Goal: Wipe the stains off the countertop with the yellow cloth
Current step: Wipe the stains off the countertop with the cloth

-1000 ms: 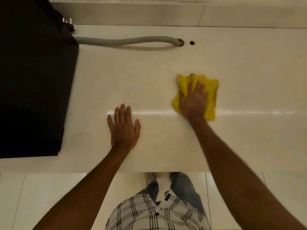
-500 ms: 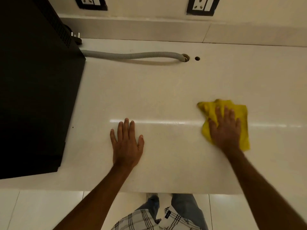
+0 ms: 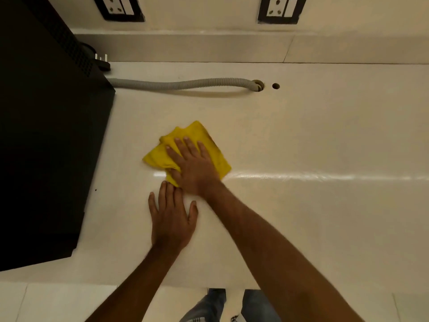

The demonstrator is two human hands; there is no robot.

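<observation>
1. We see one pale countertop (image 3: 301,140) running the full width, with one large black appliance (image 3: 41,135) filling its left end.
2. One grey hose (image 3: 181,84) lies along the back edge and ends at the larger of two holes (image 3: 275,86).
3. One yellow cloth (image 3: 210,140) lies folded near the middle of the countertop, its long axis running diagonally from back right to front left.
4. Our right hand (image 3: 195,168) presses flat on the cloth, fingers spread and pointing to the back left, gripping nothing; the cloth extends past the fingertips.
5. Our left hand (image 3: 171,219) rests flat and splayed just in front, its fingertips nearly touching the cloth.
6. We judge the right hand makes the next stroke; no stains are clearly visible.
</observation>
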